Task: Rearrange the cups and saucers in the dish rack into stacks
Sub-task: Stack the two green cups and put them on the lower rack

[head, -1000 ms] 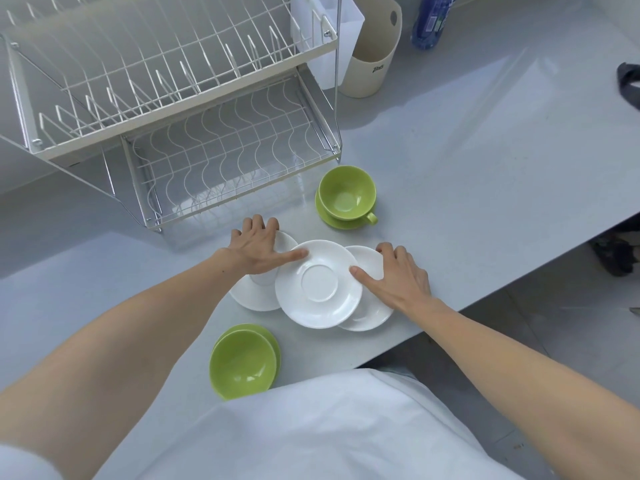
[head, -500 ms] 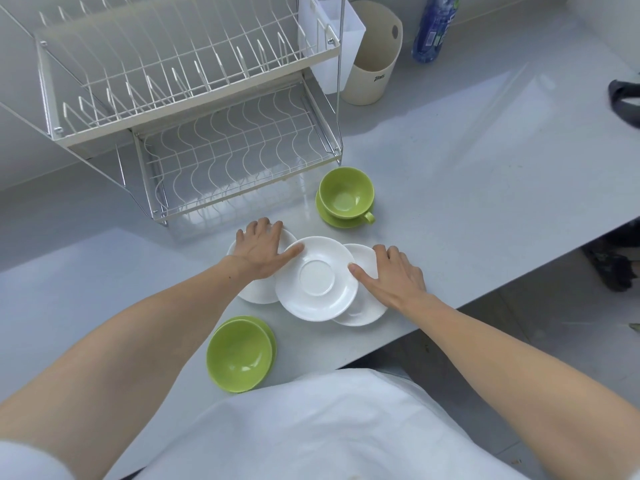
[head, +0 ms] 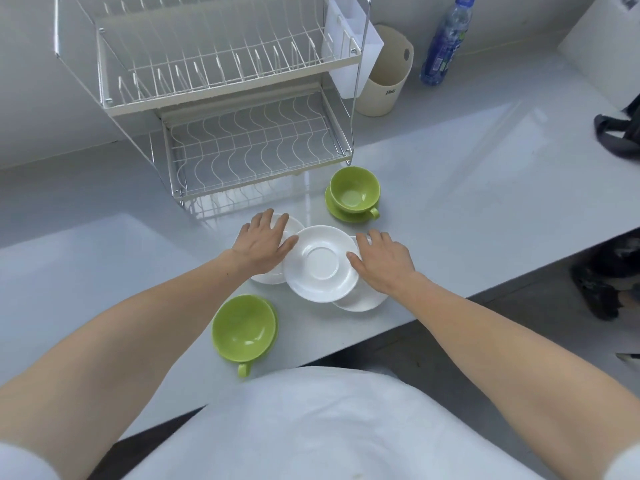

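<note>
Three white saucers lie overlapping on the grey counter in front of the dish rack [head: 242,109]. The middle saucer [head: 322,265] lies on top of the left saucer [head: 292,225] and the right saucer [head: 360,301]. My left hand [head: 261,245] rests flat on the left saucer, thumb touching the middle saucer's rim. My right hand [head: 382,263] lies flat over the right saucer, thumb at the middle saucer's right edge. One green cup on a green saucer [head: 353,194] stands behind them. Another green cup on its saucer [head: 242,329] stands near the counter's front edge.
The two-tier wire rack holds no dishes. A white cutlery holder [head: 349,60] hangs on its right side, beside a beige container [head: 384,77] and a blue bottle [head: 445,43]. A dark bag [head: 620,133] lies at the far right. The counter's front edge runs just below the saucers.
Both hands stay on the saucers with almost no shift. The camera has tilted up, so the rack shows more fully and the near green cup's handle is now visible.
</note>
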